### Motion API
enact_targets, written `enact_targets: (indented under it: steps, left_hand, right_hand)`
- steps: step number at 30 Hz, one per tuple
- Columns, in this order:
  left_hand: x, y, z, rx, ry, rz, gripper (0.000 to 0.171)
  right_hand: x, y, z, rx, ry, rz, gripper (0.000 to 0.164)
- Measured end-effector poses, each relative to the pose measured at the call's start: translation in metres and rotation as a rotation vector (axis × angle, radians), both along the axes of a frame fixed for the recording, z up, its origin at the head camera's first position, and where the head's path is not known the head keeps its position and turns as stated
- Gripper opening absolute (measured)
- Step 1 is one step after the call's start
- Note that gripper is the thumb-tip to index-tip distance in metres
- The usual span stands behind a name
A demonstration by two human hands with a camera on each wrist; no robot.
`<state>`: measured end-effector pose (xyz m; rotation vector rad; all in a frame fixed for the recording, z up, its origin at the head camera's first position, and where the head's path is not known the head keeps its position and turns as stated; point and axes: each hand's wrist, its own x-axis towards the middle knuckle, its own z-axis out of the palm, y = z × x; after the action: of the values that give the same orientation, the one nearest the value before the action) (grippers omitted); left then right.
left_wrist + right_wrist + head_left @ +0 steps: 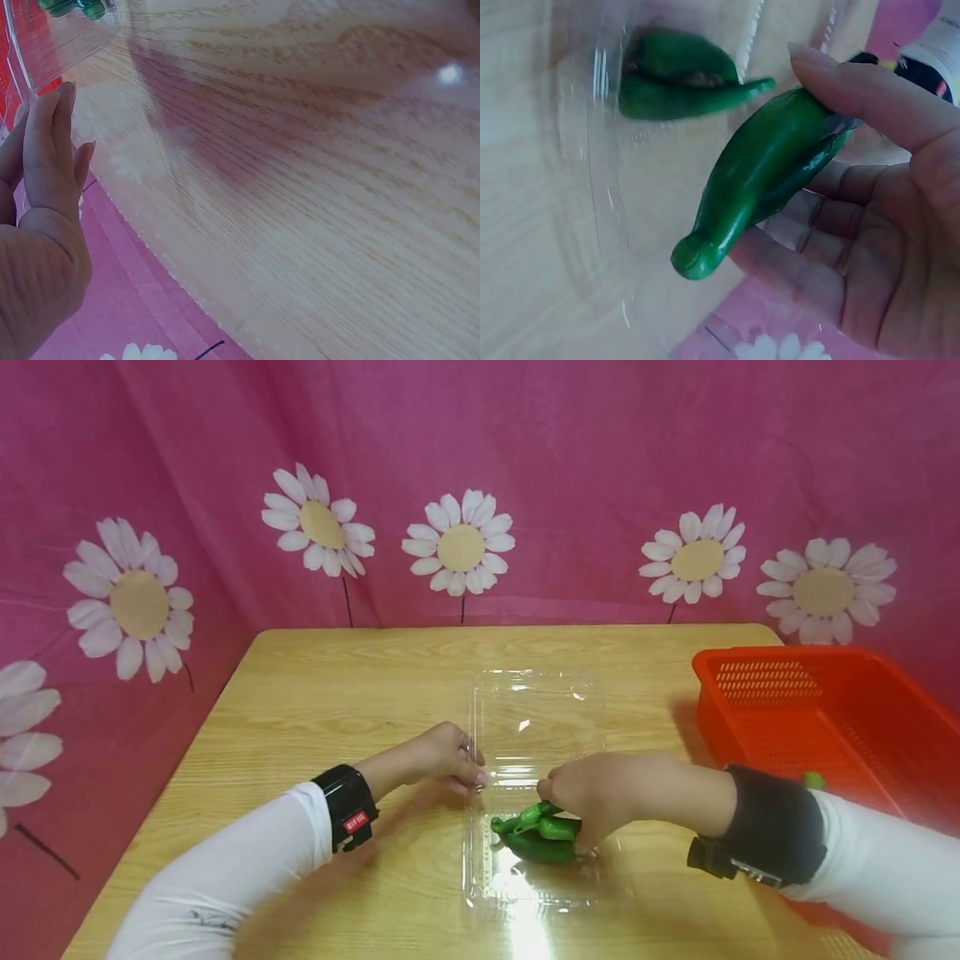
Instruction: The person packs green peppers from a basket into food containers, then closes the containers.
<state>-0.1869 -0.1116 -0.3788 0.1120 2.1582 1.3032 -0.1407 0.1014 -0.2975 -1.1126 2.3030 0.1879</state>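
A clear plastic clamshell box (487, 881) lies on the table with its lid (540, 710) laid back, away from me. My left hand (448, 758) pinches the box's left edge near the fold; the left wrist view shows its fingers (43, 161) along that edge. Over the box's near half, my right hand (603, 789) holds a glossy green pepper (754, 169) between thumb and fingers. Other green peppers (679, 75) lie in the box's tray just beyond it. From the head view, my right hand partly covers the peppers (536, 847).
At the right stands a red perforated plastic basket (780, 735), with a small green thing (813, 780) showing inside, partly behind my right sleeve. The wooden table (337, 693) meets a pink flowered cloth (555, 460) at its back and left.
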Motion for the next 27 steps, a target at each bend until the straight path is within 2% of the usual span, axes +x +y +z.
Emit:
enact_targets:
  steps: [8, 14, 17, 23, 27]
  left_hand:
    - [-0.002, 0.002, -0.001, 0.020, -0.022, 0.004, 0.031]
    - [-0.003, 0.000, -0.001, 0.011, -0.022, 0.010, 0.028]
    - [-0.003, 0.000, 0.000, 0.003, -0.023, 0.003, 0.028]
    - [-0.001, 0.001, 0.000, -0.002, -0.029, 0.002, 0.030]
    - [0.001, 0.000, 0.001, -0.006, -0.015, -0.006, 0.027]
  right_hand:
    - [0.018, -0.012, -0.020, 0.072, 0.032, 0.051, 0.040]
    - [0.026, -0.017, -0.034, 0.059, 0.110, 0.178, 0.034]
    - [0.028, -0.018, -0.038, 0.077, 0.125, 0.204, 0.034]
    - [0.033, -0.023, -0.047, 0.113, 0.201, 0.237, 0.051]
    - [0.036, -0.024, -0.051, 0.123, 0.228, 0.240, 0.054]
